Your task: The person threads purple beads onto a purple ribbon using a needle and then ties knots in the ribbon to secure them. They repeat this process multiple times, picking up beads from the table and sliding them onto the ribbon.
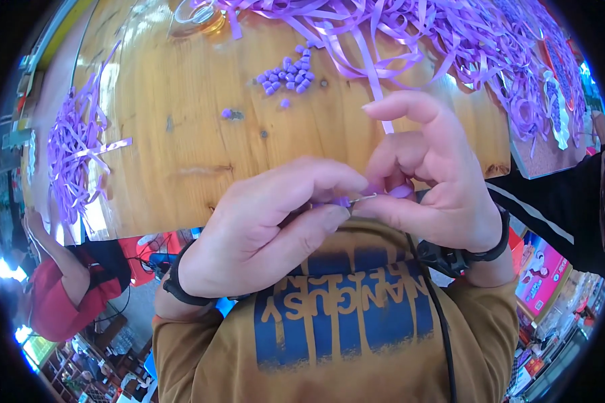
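Observation:
Close to my chest, at the table's near edge, my two hands meet. My left hand [262,218] is closed, thumb against fingers, on a small purple piece with a thin metal tip [363,199]; most of it is hidden by the fingers. My right hand [443,185] pinches a purple ribbon [402,192] beside that tip, with its index finger raised. A ribbon strand [369,64] runs from the far pile down behind my right hand. Farther off on the table lies a cluster of small purple beads [290,72], with single beads apart from it.
A large heap of purple ribbon [450,33] covers the far right of the wooden table [175,148]. A smaller ribbon bunch [81,148] hangs over its left edge. A roll of clear tape [198,17] lies at the back. One person in red [67,289] sits left; another person's dark clothing [551,201] shows right.

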Motion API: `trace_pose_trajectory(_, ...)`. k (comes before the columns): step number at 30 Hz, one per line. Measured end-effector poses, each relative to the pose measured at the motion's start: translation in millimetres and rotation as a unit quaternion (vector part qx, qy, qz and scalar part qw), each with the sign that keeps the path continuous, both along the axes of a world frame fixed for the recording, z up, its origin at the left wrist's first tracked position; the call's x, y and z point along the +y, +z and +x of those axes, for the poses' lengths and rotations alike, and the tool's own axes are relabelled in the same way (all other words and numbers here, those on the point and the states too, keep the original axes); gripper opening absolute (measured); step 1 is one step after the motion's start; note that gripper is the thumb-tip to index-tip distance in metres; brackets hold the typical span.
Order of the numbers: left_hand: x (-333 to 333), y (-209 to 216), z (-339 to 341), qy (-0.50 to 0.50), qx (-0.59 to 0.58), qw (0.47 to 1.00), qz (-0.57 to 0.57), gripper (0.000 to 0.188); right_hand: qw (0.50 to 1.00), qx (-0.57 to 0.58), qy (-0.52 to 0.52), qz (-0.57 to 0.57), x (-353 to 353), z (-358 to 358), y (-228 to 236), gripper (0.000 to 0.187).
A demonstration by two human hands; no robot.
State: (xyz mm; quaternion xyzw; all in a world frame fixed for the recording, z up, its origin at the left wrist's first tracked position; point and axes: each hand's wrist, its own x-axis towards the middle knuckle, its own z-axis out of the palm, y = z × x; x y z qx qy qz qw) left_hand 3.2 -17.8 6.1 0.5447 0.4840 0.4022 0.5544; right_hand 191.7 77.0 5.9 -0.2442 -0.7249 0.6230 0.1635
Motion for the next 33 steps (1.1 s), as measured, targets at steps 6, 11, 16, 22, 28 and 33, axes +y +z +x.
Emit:
trace_pose_trajectory(6, -4, 3, -7, -0.05, -0.044, 0.992, -0.112, 0.039, 1.0, -0.006, 0.016, 0.013, -1, 1, 1, 0.071)
trace_pose_trajectory(11, 0, -4, -4, -0.044, 0.029, 0.998, 0.023, 0.035, 0.999, -0.002, 0.015, 0.034, -2, -1, -1, 0.068)
trace_pose_trajectory(16, -7, -1, -1, -0.014, -0.028, 0.998, -0.049, 0.031, 0.998, -0.007, 0.005, 0.062, -3, -2, -3, 0.066)
trace_pose_trajectory(22, -4, -5, -4, -0.012, 0.0, 1.0, -0.015, 0.028, 0.996, -0.001, -0.003, 0.087, -5, -2, -4, 0.063)
trace_pose_trajectory(28, -4, -8, -3, -0.006, 0.051, 0.998, 0.043, 0.026, 0.997, 0.021, -0.026, 0.065, -6, -4, -9, 0.06)
trace_pose_trajectory(33, -6, -6, -2, 0.01, -0.005, 1.0, -0.01, 0.025, 0.997, 0.007, -0.018, 0.069, -5, -2, -8, 0.058)
